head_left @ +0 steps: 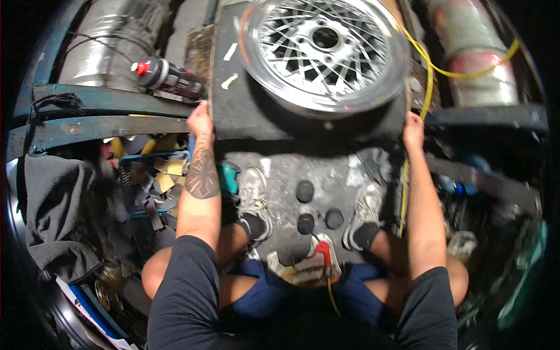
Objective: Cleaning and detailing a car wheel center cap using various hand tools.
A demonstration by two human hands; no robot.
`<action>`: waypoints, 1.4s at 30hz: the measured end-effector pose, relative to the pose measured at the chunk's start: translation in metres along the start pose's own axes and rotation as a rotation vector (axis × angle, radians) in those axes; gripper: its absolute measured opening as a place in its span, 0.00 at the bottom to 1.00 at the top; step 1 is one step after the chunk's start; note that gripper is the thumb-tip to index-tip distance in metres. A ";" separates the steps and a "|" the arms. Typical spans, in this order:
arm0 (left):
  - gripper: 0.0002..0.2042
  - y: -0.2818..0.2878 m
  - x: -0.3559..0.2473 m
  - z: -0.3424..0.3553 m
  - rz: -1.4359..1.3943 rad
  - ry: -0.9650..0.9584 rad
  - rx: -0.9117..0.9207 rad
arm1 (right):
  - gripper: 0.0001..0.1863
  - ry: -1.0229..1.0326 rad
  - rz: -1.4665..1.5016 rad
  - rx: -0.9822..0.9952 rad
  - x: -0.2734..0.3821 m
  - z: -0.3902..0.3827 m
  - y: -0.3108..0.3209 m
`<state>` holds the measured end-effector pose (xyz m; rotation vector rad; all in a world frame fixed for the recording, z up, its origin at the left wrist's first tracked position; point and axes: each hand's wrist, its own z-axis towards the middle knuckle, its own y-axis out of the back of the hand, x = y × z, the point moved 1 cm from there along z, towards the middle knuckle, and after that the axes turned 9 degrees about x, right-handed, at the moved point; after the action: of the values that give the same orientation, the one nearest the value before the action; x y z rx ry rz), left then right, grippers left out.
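Gripping a dark board (pixel 262 111) by its near corners, the left hand (pixel 199 121) and right hand (pixel 413 129) close on its edges; a silver wheel (pixel 324 49) lies on it. A red-capped spray can (pixel 169 76) lies left, label unreadable. Fingers stay hidden beneath.

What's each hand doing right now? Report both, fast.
Left hand: closed on the left edge of the dark pad under the wheel.
Right hand: closed on the pad's right edge.
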<state>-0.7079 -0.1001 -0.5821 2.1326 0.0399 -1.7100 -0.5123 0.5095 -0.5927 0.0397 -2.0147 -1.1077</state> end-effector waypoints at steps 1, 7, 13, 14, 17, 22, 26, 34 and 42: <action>0.18 0.002 -0.016 -0.020 0.217 0.012 -0.104 | 0.29 -0.017 0.017 -0.059 0.028 -0.055 -0.004; 0.16 -0.006 0.031 -0.166 -0.522 0.307 -0.036 | 0.12 0.107 -0.654 0.425 0.025 -0.219 0.008; 0.06 -0.017 0.094 -0.332 -0.773 0.992 0.352 | 0.29 0.230 -0.935 1.265 0.070 -0.359 0.017; 0.05 -0.015 0.104 -0.345 -0.763 1.030 0.407 | 0.37 -0.013 -0.907 1.502 0.088 -0.383 0.027; 0.05 -0.036 0.094 -0.382 -0.797 1.117 0.556 | 0.40 -0.019 -1.038 1.331 0.010 -0.423 -0.017; 0.09 -0.035 0.057 -0.404 -0.915 1.048 0.640 | 0.23 -0.151 -0.775 1.232 -0.003 -0.438 -0.048; 0.09 -0.027 0.039 -0.391 -0.968 0.984 0.659 | 0.18 -0.207 -0.660 1.090 -0.021 -0.433 -0.023; 0.07 -0.027 0.051 -0.389 -0.946 0.970 0.506 | 0.29 0.157 -0.666 0.749 0.054 -0.490 0.064; 0.09 -0.047 0.009 -0.402 -0.513 0.628 0.704 | 0.17 -0.312 0.907 0.852 0.030 -0.509 0.046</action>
<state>-0.3443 0.0721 -0.5368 3.3660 0.2022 -1.3119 -0.1774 0.1750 -0.3984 -0.5773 -2.2397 0.3457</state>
